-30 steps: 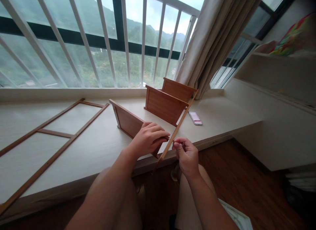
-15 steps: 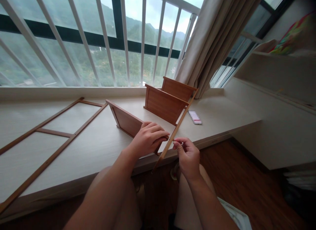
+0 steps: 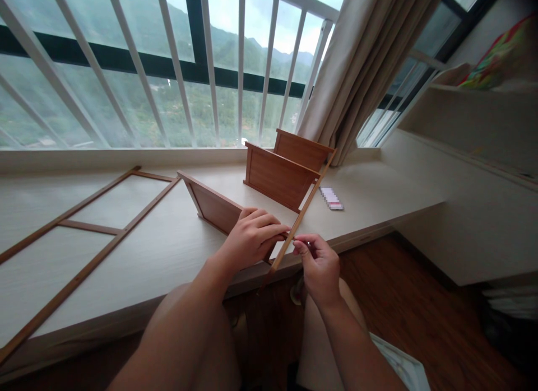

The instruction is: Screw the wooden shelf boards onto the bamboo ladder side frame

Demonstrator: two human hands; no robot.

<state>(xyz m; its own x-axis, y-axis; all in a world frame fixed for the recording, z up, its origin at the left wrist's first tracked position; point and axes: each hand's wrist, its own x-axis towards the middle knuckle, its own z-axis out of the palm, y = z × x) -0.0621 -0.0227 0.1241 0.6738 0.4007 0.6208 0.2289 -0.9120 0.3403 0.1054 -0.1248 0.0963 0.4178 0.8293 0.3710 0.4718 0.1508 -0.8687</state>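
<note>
My left hand (image 3: 254, 237) is closed over the end of the nearest brown wooden panel (image 3: 216, 205), its fingertips at a slim wooden rail (image 3: 309, 202). That panel stands tilted on its edge, its right end meeting the rail. Opposite, on the rail's outer side, my right hand (image 3: 318, 265) is closed in a pinch around something small, mostly hidden by the fingers. Farther along the same rail, a middle panel (image 3: 277, 177) and a far panel (image 3: 303, 147) stand on edge. The rail's near end sticks out past the ledge.
A flat wooden frame with crossbars (image 3: 90, 227) lies on the pale window ledge (image 3: 155, 262) at left. A small pixelated object (image 3: 332, 199) rests right of the rail. White railings (image 3: 241, 71) and a beige curtain (image 3: 357, 60) stand behind. My legs are below the ledge.
The view has shifted very slightly. Both hands keep their places at the panel and rail, with my right fingers slightly closer to the rail.
</note>
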